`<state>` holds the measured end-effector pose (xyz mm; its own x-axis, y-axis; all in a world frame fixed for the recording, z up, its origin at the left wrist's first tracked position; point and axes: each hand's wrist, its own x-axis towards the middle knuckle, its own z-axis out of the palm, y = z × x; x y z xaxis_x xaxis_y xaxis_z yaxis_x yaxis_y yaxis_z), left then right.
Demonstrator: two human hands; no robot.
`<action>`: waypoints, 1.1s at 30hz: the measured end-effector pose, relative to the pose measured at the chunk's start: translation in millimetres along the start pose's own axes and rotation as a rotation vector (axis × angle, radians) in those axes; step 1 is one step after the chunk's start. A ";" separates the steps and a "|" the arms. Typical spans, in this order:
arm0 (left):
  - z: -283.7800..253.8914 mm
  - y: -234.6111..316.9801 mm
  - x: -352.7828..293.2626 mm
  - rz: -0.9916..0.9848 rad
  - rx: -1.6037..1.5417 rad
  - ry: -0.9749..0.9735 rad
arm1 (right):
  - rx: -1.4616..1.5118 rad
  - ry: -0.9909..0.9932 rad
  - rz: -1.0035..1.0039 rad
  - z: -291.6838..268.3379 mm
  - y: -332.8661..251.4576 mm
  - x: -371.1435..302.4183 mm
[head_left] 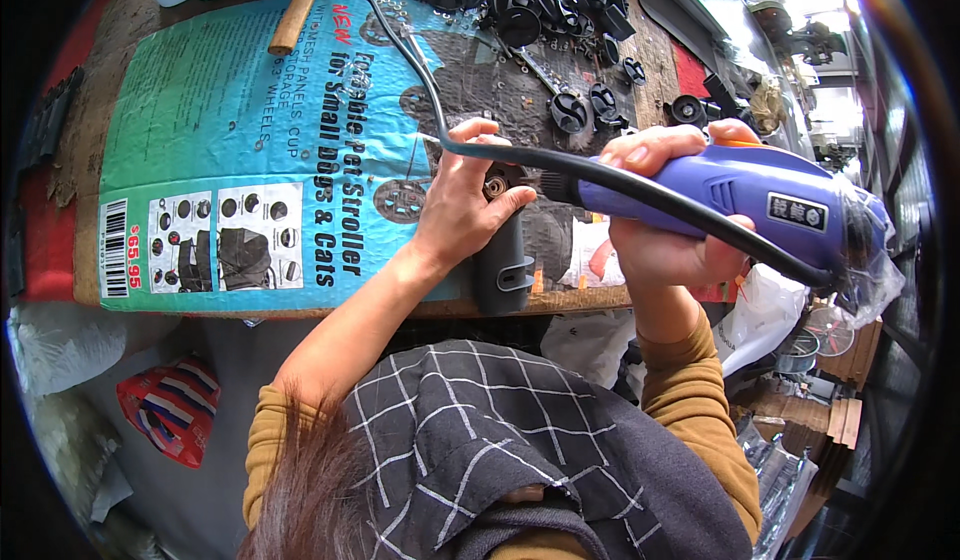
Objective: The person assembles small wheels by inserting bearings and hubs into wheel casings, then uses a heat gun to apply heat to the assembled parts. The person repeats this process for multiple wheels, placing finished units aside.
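My right hand (652, 245) is wrapped round a purple electric screwdriver (700, 185), whose black nose points left toward my other hand. Clear plastic film covers the tool's rear end, and a black cord (610, 172) arches from there over the tool to the upper left. My left hand (462, 210) grips a dark grey plastic part (503, 265) at its upper end, with thumb and fingers around a round recess that shows a metal piece. A small hook-like clip sticks out near the part's lower end, which reaches the table's near edge. The screwdriver's tip is hidden.
A flattened blue-green printed cardboard sheet (210, 175) covers much of the wooden table. Farther back lie a wooden handle (300, 10), a heap of black plastic caster parts (520, 25), a wrench-like metal tool (540, 75) and scattered small hardware. A red-and-blue bag (172, 410) lies below left.
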<state>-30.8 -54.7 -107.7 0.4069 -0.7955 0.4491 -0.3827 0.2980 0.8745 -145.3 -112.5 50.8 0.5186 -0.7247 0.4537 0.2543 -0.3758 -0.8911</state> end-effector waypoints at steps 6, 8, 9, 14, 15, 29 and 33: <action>1.2 -0.8 2.6 0.027 -0.057 0.045 | -0.084 -0.093 0.036 12.9 8.5 -7.8; 1.5 -1.7 3.0 0.018 -0.052 0.042 | -0.059 -0.128 0.056 13.5 8.8 -7.6; 1.4 -2.2 3.2 0.013 -0.051 0.035 | -0.054 -0.148 0.077 13.1 8.5 -6.9; 1.0 -2.1 2.1 -0.004 -0.052 0.021 | -0.090 -0.141 0.040 13.2 4.1 -4.3; 1.3 -1.7 2.1 0.000 -0.054 0.026 | -0.072 -0.109 0.029 14.5 3.0 -5.2; 3.4 -5.4 -1.6 0.009 -0.071 0.008 | -0.079 0.003 0.026 2.2 -9.6 -3.9; 3.9 -4.3 -2.3 -0.005 -0.060 0.004 | 0.043 -0.078 0.042 -5.4 -11.8 -2.3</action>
<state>-33.3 -56.3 -113.2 0.4122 -0.7950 0.4451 -0.3300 0.3250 0.8862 -153.8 -109.5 60.3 0.5914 -0.6915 0.4149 0.2650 -0.3193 -0.9098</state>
